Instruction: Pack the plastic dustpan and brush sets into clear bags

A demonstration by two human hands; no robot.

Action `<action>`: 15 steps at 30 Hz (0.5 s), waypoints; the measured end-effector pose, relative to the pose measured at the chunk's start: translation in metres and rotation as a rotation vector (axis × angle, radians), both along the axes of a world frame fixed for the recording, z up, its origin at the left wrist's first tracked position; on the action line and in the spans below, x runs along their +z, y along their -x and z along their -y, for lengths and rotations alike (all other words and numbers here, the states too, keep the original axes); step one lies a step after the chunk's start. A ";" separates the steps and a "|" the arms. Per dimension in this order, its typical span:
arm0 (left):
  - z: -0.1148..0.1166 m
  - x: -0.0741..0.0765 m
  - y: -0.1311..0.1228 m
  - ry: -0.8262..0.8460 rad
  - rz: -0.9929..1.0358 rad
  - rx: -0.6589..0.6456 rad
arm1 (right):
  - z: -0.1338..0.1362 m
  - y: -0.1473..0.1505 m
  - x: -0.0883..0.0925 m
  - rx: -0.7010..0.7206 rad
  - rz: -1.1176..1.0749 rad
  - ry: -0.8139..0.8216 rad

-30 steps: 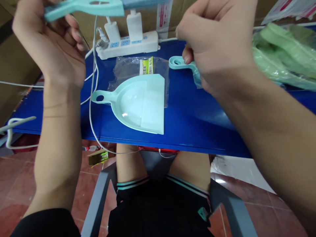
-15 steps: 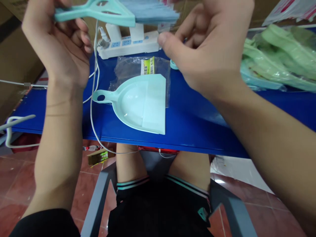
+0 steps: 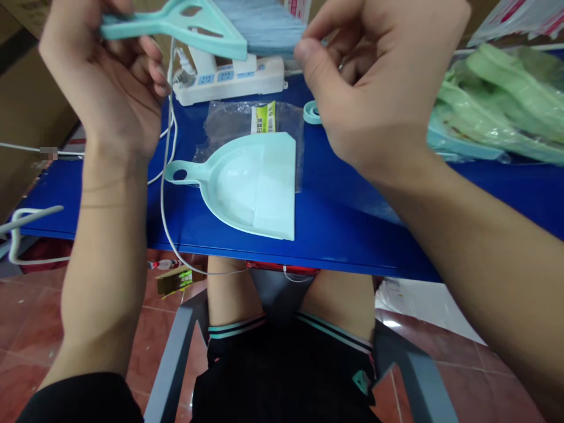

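Up at the top of the view, my left hand is closed round the handle of a light-blue hand brush, its blue-grey bristles pointing right. My right hand has thumb and fingers pinched at the bristle ends; the far fingers are partly hidden. Below the brush, a matching light-blue dustpan lies on the blue table, handle to the left. Under its upper part spreads a clear plastic bag with a green-and-white label.
Behind the dustpan lies a white power strip with plugs in it. White cables run down past the table's front edge. A small light-blue ring-like piece sits near my right hand. Green bagged dustpans are piled at right.
My right hand has shifted slightly right, and its thumb and fingers have come onto the bristle ends. The brush has tilted a little and dipped. The dustpan stays put.
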State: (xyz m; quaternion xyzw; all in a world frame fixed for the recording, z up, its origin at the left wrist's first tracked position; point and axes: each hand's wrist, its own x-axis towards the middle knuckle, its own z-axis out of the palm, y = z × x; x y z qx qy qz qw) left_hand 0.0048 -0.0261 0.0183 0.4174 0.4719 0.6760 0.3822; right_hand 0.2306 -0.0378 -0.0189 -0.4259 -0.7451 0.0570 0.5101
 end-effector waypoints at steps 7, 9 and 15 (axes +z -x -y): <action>-0.003 -0.006 0.006 -0.063 -0.084 -0.017 | 0.000 -0.003 -0.001 -0.024 0.055 -0.002; -0.002 -0.006 0.007 -0.071 -0.139 -0.005 | -0.001 -0.003 -0.002 -0.010 0.017 -0.006; 0.003 -0.007 0.009 -0.070 -0.252 0.007 | -0.003 -0.003 -0.001 -0.053 0.003 0.031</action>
